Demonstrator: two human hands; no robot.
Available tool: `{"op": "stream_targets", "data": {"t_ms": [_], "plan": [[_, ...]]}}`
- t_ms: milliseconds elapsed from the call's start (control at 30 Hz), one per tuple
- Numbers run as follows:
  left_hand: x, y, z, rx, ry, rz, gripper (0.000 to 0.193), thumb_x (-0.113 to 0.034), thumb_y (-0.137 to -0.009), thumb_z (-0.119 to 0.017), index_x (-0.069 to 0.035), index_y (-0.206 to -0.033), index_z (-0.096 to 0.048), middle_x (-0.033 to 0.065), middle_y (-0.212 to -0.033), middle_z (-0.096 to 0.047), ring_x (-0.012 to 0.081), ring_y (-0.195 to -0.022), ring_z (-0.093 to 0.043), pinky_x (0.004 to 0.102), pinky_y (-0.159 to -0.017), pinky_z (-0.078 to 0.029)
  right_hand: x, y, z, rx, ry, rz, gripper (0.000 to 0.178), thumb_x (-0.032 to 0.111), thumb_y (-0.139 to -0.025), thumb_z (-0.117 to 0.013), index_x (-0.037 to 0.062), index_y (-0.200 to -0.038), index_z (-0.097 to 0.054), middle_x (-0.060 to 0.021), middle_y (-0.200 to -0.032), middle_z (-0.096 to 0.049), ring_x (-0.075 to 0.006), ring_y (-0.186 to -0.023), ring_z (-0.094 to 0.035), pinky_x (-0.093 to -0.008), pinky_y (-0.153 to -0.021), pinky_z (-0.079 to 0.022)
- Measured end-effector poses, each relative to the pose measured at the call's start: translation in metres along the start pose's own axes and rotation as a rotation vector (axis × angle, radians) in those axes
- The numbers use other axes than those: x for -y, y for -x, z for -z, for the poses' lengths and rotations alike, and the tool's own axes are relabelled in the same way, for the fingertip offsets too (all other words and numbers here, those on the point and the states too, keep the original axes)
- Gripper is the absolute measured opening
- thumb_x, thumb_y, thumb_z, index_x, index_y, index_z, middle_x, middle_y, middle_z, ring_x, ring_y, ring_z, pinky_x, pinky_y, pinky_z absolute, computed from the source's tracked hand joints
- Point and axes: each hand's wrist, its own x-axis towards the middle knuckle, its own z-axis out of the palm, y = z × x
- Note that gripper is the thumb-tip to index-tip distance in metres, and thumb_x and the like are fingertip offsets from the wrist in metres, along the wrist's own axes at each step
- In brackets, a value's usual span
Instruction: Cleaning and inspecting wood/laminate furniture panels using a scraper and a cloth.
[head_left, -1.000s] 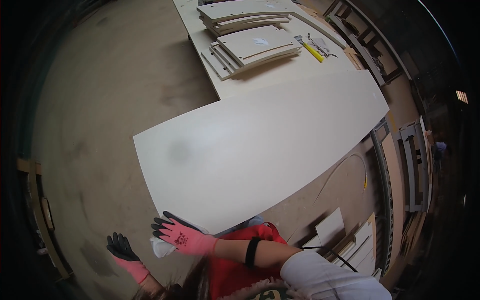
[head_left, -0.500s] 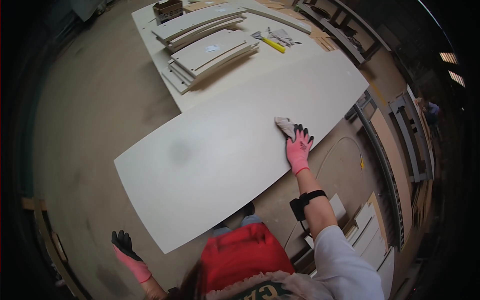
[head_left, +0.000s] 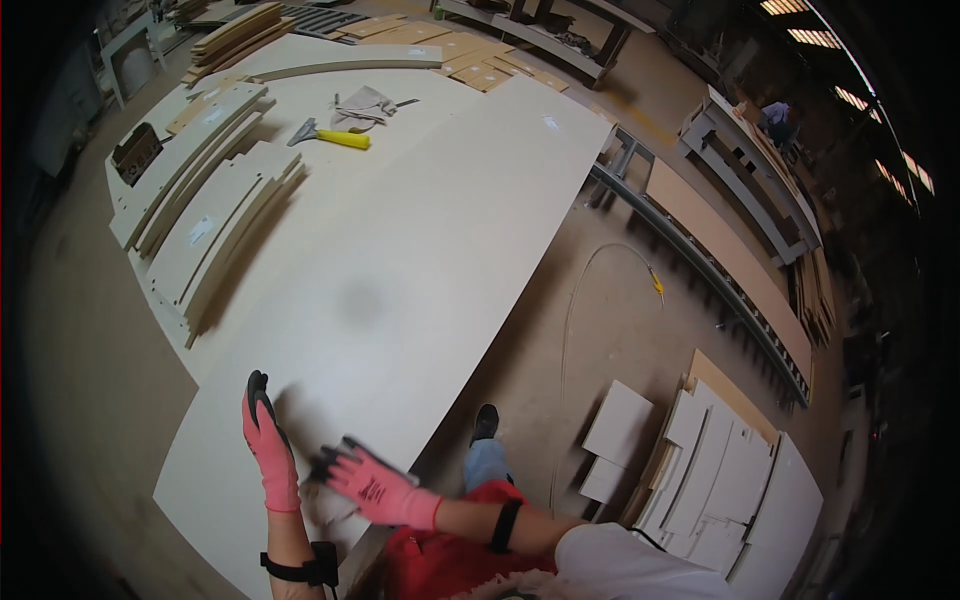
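Observation:
A long white panel (head_left: 400, 250) stretches from beside me up across the table. My right hand (head_left: 375, 488), in a pink glove with black fingertips, is low over the panel's near end, its fingers pointing left and blurred. A pale cloth (head_left: 328, 513) shows faintly beneath it, mostly hidden by the glove. Just to the left, my left hand (head_left: 268, 450), in a matching glove, is raised over the panel with its fingers stretched out and nothing in it.
Stacked white boards (head_left: 225, 225) lie on the table at left, near a yellow-handled scraper (head_left: 335, 137) and a grey rag (head_left: 365, 106). A roller conveyor (head_left: 720, 265) runs along the right. More white panels (head_left: 705, 460) stand at lower right. A hose (head_left: 567, 340) trails over the floor.
My right hand has swept from the panel's far right part to its near left end. My left hand has come up from beside the panel to above it. The view has turned rightward.

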Motion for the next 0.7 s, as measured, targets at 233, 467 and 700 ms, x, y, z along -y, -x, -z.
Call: {"op": "stream_targets", "data": {"t_ms": [233, 467, 700], "plan": [[0.051, -0.049, -0.084, -0.178, -1.523, -0.067, 0.047, -0.021, -0.091, -0.044, -0.003, -0.134, -0.036, 0.0157, -0.140, -0.032, 0.0304, -0.130, -0.028, 0.0455, -0.110, -0.012, -0.346, 0.115, 0.049, -0.304, 0.067, -0.882, 0.063, 0.039, -0.080, -0.052, 0.0074, -0.134, -0.037, -0.0087, -0.140, -0.034, -0.0261, -0.133, -0.023, -0.0498, -0.110, -0.007], [0.061, -0.054, -0.080, -0.133, -1.404, -0.142, 0.046, -0.016, -0.090, -0.043, -0.001, -0.133, -0.036, 0.0159, -0.140, -0.033, 0.0303, -0.130, -0.027, 0.0453, -0.109, -0.013, -0.594, 0.173, 0.065, -0.677, 0.083, -1.124, 0.058, 0.032, -0.082, -0.053, 0.0053, -0.131, -0.040, -0.0106, -0.138, -0.037, -0.0288, -0.131, -0.028, -0.0459, -0.110, -0.012], [0.058, -0.051, -0.077, -0.220, -1.484, -0.086, 0.046, -0.014, -0.088, -0.046, -0.001, -0.131, -0.038, 0.0157, -0.139, -0.034, 0.0318, -0.130, -0.027, 0.0473, -0.109, -0.013, -0.439, 0.113, 0.064, -0.429, 0.215, -0.669, 0.065, 0.037, -0.080, -0.052, 0.0010, -0.132, -0.037, -0.0144, -0.141, -0.032, -0.0311, -0.132, -0.025, -0.0512, -0.110, -0.007]]}}
